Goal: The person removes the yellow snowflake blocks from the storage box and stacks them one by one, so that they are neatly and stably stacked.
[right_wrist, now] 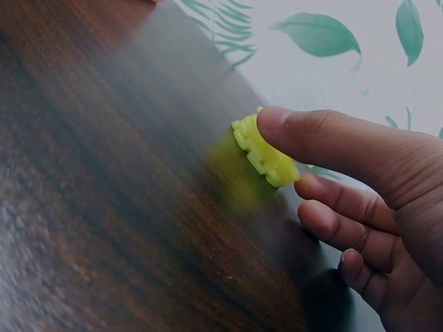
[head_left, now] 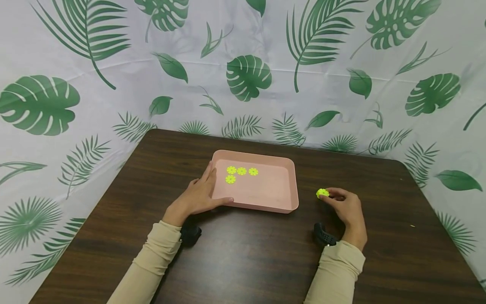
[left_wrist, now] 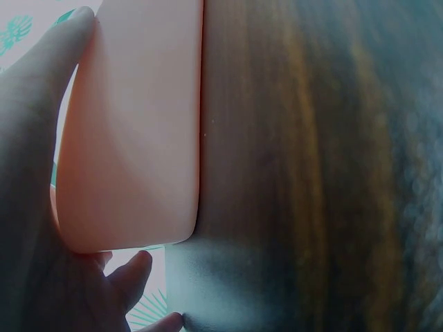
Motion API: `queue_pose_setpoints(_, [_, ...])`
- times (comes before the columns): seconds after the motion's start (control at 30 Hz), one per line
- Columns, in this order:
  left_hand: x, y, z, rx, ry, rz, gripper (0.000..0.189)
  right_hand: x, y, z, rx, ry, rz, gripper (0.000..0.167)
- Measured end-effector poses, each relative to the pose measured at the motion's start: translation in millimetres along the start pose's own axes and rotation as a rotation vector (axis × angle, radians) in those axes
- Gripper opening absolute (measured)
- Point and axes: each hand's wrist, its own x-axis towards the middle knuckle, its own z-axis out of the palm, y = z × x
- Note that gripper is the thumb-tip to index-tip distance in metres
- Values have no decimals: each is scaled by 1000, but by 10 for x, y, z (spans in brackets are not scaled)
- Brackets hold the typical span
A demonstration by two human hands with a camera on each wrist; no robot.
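A white leaf-print cloth (head_left: 243, 78) hangs behind a dark wooden table (head_left: 250, 261). A person's right hand (head_left: 347, 211) pinches yellow flower-shaped plastic (head_left: 322, 193) — one piece or several, I cannot tell — outside the pink tray (head_left: 265, 190), which sits left of that grip. The left hand (head_left: 197, 194), fingers extended, braces the tray's near-left corner beside four yellow flowers (head_left: 241, 171) lying inside. Likely this is a placing step; moving trayward calls for clearing the rim — leftward from the pinch.
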Motion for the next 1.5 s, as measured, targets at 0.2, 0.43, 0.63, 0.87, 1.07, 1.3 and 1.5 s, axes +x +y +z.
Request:
queue_pose_setpoints(0.2, [1,17,-18,-8,4,4,121,11,-13,-13,8,1,8,52])
queue_pose_setpoints(0.43, [6,13,-16,-15,10,6,122,10,-22,-19,-3,-7,28,52])
queue_pose_setpoints(0.63, [13,-1,-4,-10,9,4,120,13,-22,-12,10,-15,29,51])
queue_pose_setpoints(0.87, [-3,14,-12,-13,8,2,121,17,-19,-11,4,-34,36,53])
queue_pose_setpoints(1.07, [5,0,-1,-14,13,-2,121,26,-8,-13,19,-31,36,56])
queue_pose_setpoints(1.3, [0,-8,8,-18,11,-2,121,1,-37,-21,26,21,6,54])
queue_pose_setpoints(1.5, [-11,-1,2,-19,9,-1,122,-22,-110,-17,22,43,-8,61])
